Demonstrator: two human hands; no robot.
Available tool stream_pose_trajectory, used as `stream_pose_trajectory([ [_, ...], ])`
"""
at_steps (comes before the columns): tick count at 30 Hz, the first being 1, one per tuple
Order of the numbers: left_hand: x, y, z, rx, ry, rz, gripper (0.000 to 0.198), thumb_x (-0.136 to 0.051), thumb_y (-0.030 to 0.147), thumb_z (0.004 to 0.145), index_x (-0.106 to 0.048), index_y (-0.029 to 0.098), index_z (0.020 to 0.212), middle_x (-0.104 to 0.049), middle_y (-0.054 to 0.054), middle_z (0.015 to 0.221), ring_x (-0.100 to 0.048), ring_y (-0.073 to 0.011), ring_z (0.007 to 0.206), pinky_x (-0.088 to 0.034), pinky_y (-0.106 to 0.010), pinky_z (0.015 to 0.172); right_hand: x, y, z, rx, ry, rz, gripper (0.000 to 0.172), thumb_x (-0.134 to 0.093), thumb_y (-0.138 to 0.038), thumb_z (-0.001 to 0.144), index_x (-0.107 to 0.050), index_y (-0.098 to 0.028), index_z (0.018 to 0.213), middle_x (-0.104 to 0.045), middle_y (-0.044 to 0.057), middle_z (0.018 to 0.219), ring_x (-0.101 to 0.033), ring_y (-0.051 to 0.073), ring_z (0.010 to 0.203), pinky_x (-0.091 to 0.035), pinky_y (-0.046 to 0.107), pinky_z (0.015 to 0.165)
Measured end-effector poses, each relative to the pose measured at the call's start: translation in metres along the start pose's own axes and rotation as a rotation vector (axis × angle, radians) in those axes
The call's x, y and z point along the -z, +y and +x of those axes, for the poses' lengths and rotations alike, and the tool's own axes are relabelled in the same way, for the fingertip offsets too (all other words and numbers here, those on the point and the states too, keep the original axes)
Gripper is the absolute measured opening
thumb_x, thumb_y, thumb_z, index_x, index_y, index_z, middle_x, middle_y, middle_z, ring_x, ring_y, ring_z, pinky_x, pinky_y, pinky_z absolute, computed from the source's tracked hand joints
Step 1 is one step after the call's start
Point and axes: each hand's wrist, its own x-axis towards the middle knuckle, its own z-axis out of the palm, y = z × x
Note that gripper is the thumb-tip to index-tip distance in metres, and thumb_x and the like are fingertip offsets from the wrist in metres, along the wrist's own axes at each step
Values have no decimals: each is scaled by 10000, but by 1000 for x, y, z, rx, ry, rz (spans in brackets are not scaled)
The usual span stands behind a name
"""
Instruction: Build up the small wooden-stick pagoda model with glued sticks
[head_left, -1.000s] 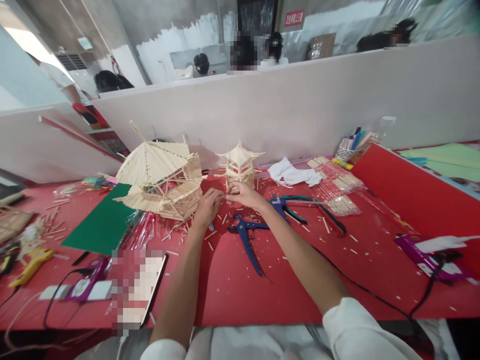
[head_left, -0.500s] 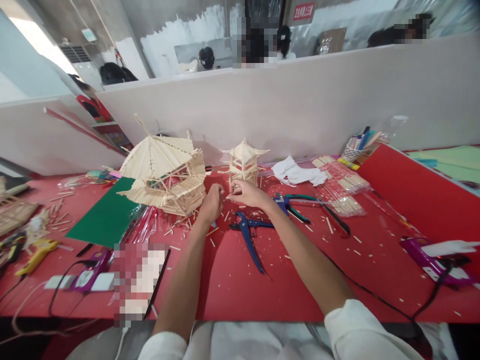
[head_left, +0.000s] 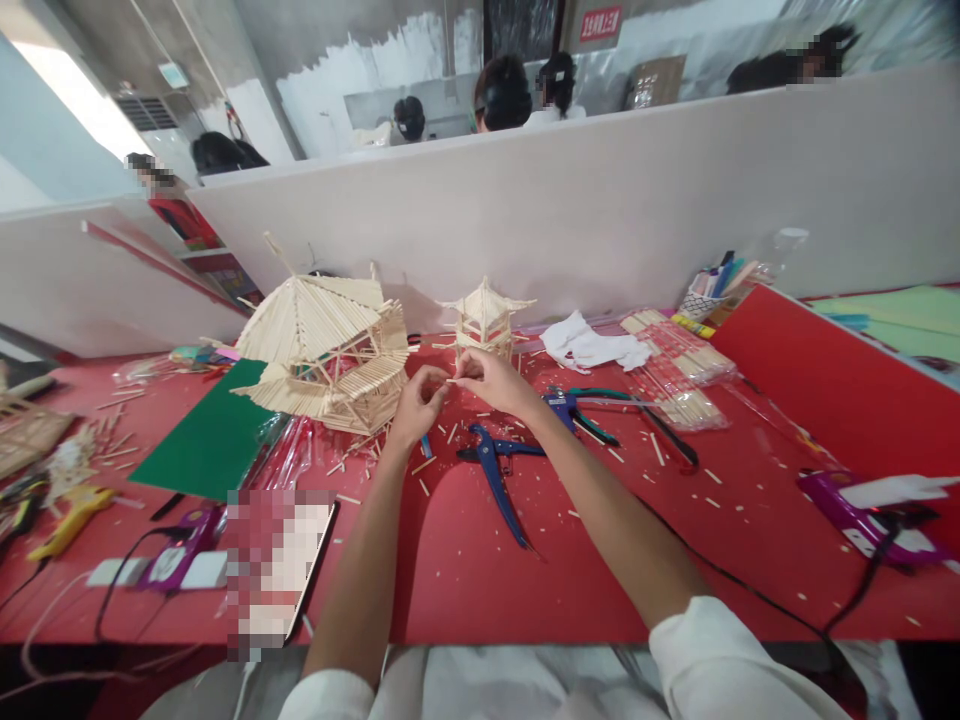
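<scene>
My left hand (head_left: 421, 402) and my right hand (head_left: 486, 380) meet in front of the small wooden-stick pavilion (head_left: 486, 308). Between their fingertips is a short wooden stick (head_left: 451, 381), with the fingers of both hands pinched about it. To the left of my left hand stands a larger stick pavilion (head_left: 326, 340) with a wide layered roof. Blue cutting pliers (head_left: 495, 475) lie on the table just below my right hand. A blue glue gun (head_left: 562, 408) is to the right of that hand.
Stick offcuts are scattered over the red table (head_left: 480, 590). A green sheet (head_left: 202, 440), a tablet or phone (head_left: 289, 575) and a yellow glue gun (head_left: 71, 520) lie left. Bagged sticks (head_left: 679, 370), a white cloth (head_left: 592, 342) and a power strip (head_left: 862, 510) lie right.
My left hand has turned and opened its curl slightly, its fingertips now meeting those of my right hand at the short stick. My right hand has shifted slightly.
</scene>
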Motion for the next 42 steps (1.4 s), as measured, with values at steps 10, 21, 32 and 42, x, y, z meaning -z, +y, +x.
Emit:
stream_pose_trajectory([
  [10, -13, -5, 1, 99, 99, -224, 285, -657, 455, 837, -570, 192, 904, -612, 0, 821, -545, -102, 602, -472, -246, 599, -11, 0, -1, 34, 102, -134, 75, -607, -224, 843, -533, -228, 840, -632, 5, 790, -608, 184, 749, -475, 322, 759],
  [21, -23, -28, 14, 92, 422, -338, 258, -666, 420, 823, -616, 184, 912, -617, 7, 812, -570, -104, 655, -475, -239, 660, -7, -2, -1, 113, 187, -286, 55, -520, -172, 853, -555, -214, 860, -636, 12, 807, -595, 170, 726, -450, 287, 713],
  [32, -27, -40, 36, 15, 560, -246, 208, -671, 369, 812, -618, 170, 790, -598, 24, 689, -522, -100, 624, -425, -229, 661, 1, -8, -1, 124, 176, -241, 49, -519, -166, 858, -538, -210, 865, -632, 18, 848, -608, 160, 726, -464, 288, 704],
  [42, -23, -48, 45, 61, 566, -245, 213, -670, 374, 812, -689, 172, 877, -692, -18, 806, -619, -135, 741, -480, -257, 783, 4, -8, -1, 126, 162, -202, 59, -521, -161, 850, -544, -211, 871, -628, 6, 820, -608, 152, 702, -459, 289, 685],
])
